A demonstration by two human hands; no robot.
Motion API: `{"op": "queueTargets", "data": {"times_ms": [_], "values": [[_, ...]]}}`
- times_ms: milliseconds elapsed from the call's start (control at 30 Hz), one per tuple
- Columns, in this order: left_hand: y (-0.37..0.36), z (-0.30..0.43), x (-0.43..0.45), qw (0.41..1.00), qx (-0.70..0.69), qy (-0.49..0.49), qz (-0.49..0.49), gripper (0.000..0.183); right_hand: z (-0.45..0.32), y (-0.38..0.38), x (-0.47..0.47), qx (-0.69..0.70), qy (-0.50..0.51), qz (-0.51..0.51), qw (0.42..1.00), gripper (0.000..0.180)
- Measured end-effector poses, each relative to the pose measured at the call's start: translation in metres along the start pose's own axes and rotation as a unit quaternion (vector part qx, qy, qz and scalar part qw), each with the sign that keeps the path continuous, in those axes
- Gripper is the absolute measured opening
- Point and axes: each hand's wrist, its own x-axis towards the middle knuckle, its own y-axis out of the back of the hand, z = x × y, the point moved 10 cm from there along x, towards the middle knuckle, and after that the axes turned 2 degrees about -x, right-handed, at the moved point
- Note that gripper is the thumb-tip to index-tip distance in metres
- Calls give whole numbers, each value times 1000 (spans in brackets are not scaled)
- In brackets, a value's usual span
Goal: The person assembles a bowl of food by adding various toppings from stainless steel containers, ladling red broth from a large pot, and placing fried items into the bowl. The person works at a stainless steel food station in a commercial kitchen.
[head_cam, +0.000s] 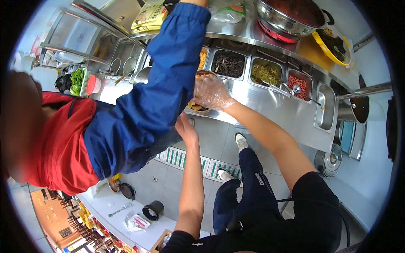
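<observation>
My right hand [211,91] wears a clear plastic glove and is curled over a round bowl [209,72] on the steel counter. Yellowish food pieces [196,107] show below the glove; whether the fingers hold any is hidden. My bare left hand [187,129] is just in front of the counter's near edge, its fingertips partly behind a co-worker's blue sleeve [152,95]. Beyond the bowl, sunken steel pans hold dark shredded food [228,64], chopped green pickled vegetables [266,73] with tongs [275,86], and peanuts [296,80] with a spoon [296,89].
The co-worker in a red and blue jacket [63,148] leans in from the left, one arm crossing the counter. A large pot [291,15] of red liquid sits on a red cooker [278,34] on the upper shelf. A yellow basket [326,53] stands right of it. A drain grate [186,160] crosses the floor.
</observation>
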Motion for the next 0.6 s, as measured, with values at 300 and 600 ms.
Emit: {"op": "queueTargets", "data": {"times_ms": [300,600], "values": [[-66,-1,29,997,58,41,20,62,13,-27,-15,35,52,-19,998,60],[-81,20,37,996,57,-44,56,54,32,-30,-17,83,70,33,994,51]]}}
